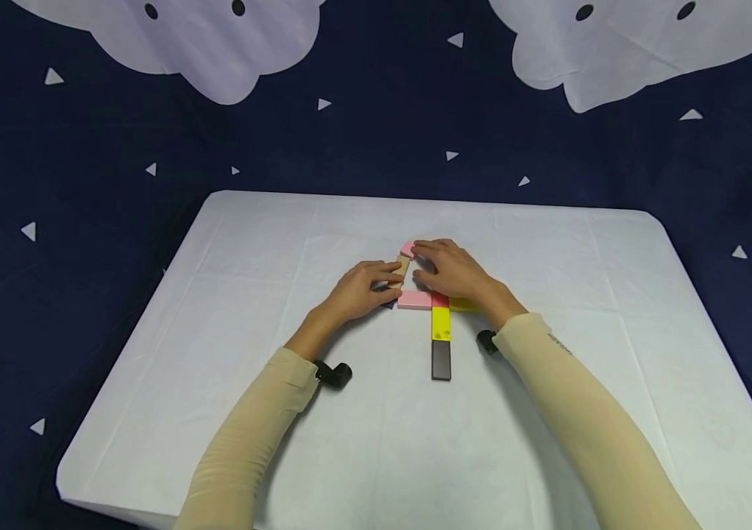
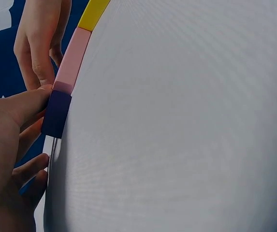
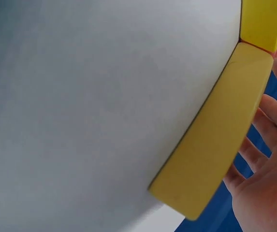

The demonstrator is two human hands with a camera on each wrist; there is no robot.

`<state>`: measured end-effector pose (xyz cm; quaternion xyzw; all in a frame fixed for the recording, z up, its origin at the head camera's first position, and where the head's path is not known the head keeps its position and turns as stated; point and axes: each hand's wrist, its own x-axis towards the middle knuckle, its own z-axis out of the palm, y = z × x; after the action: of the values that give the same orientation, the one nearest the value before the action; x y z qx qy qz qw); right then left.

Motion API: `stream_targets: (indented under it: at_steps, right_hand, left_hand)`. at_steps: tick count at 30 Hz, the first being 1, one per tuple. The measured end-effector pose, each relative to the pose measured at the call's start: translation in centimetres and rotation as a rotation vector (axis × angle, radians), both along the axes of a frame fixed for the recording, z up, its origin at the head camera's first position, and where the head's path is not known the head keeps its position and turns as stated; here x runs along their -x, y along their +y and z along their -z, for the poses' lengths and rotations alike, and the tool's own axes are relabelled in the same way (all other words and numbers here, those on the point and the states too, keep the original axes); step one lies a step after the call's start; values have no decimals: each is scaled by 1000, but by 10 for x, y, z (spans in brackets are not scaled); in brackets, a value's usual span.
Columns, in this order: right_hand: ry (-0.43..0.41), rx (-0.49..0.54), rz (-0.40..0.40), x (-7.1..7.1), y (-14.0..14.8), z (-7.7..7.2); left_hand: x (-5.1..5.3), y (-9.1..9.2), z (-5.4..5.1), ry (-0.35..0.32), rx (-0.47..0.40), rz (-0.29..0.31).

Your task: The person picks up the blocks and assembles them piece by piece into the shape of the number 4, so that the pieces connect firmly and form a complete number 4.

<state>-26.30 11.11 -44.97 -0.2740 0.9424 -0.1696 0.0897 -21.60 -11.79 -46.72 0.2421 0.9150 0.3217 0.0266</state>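
In the head view my left hand (image 1: 361, 291) reaches over a tan block (image 1: 403, 266), its fairly straight fingers lying across it. The thumb is by a dark purple block (image 2: 57, 114), which touches a pink block (image 2: 73, 63) in the left wrist view. My right hand (image 1: 455, 271) is to the right of the tan block, its fingertips at a small pink block (image 1: 408, 249) at the tan block's far end. Its fingers are lightly bent, and the thumb is apart from them. Under the right wrist lies a mustard-yellow block (image 3: 213, 130), partly hidden in the head view.
A red block (image 1: 440, 300) joins the row of pink and yellow blocks. From it a bright yellow block (image 1: 441, 324) and a dark grey block (image 1: 441, 360) run toward the near edge. All lie on a white-covered table (image 1: 349, 456) before a dark blue curtain (image 1: 382, 132).
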Motion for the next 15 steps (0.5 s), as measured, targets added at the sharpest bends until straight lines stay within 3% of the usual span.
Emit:
stream_targets:
  at_steps: [15]
  right_hand:
    - [-26,17,-23,-2,1,-1]
  left_hand:
    - [0,-1,-1,8,-12,26]
